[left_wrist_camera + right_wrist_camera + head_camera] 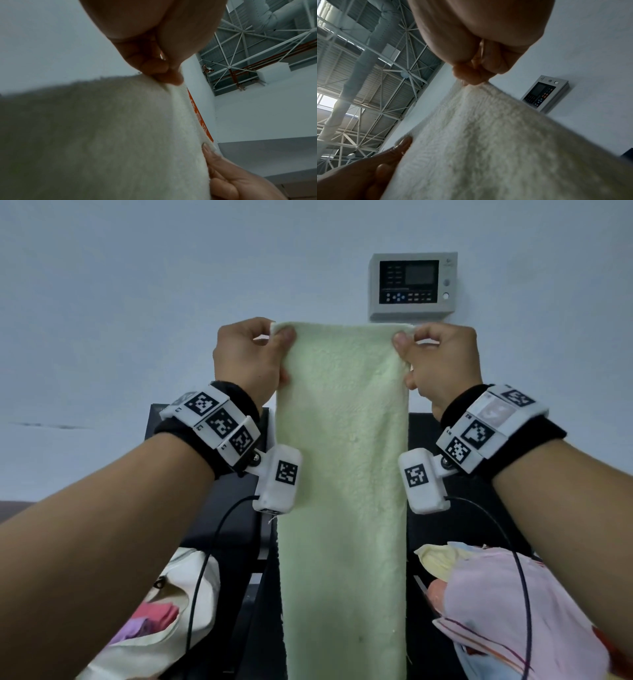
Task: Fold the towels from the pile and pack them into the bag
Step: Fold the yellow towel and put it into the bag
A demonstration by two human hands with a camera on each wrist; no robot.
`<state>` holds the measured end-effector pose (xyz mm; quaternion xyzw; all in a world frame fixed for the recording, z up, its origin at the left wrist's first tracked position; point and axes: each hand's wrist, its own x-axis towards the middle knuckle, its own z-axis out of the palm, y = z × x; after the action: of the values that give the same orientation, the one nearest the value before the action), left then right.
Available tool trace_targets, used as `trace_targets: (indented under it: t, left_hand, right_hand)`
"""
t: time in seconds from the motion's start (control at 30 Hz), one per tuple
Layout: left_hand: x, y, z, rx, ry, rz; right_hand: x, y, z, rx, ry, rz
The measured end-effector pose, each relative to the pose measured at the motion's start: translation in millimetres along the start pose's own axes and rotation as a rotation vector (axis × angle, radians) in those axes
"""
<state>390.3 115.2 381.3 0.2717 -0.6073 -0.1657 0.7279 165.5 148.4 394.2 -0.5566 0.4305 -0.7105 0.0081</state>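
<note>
Head view: left hand (248, 356) and right hand (442, 361) each pinch a top corner of the pale green fluffy towel (342, 474) hanging between them; keeping corners level should give a square fold.

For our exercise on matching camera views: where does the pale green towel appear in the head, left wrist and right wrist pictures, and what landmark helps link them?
Head: the pale green towel hangs down the centre, top corners pinched by both hands.
Left wrist: it fills the lower left.
Right wrist: it fills the lower right.
Shared landmark: the wall control panel, seen again in the right wrist view; not in the left wrist view.
</note>
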Motion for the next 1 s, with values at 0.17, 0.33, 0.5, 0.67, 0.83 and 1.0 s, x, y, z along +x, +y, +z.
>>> trace_targets:
  t: [0.17, 0.33, 0.5, 0.67, 0.83, 1.0]
  left_hand:
    - [-3, -18, 10, -0.107, -0.077, -0.107]
    - [0, -51, 19, -0.155, -0.099, -0.14]
    - [7, -97, 32, -0.177, -0.109, -0.194]
    - [16, -150, 47, -0.194, -0.135, -0.247]
    - [29, -211, 66, -0.177, -0.156, -0.291]
    - [39, -269, 87, -0.164, -0.145, -0.309]
  right_hand:
    - [-2, 19, 6, 0.048, -0.048, 0.076]
    - [-3, 46, 21, 0.095, -0.127, 0.132]
    - [8, 92, 43, 0.106, -0.149, 0.183]
    - [19, 148, 68, 0.092, -0.168, 0.229]
    - [33, 208, 94, 0.054, -0.192, 0.236]
    - [46, 267, 120, -0.037, -0.214, 0.264]
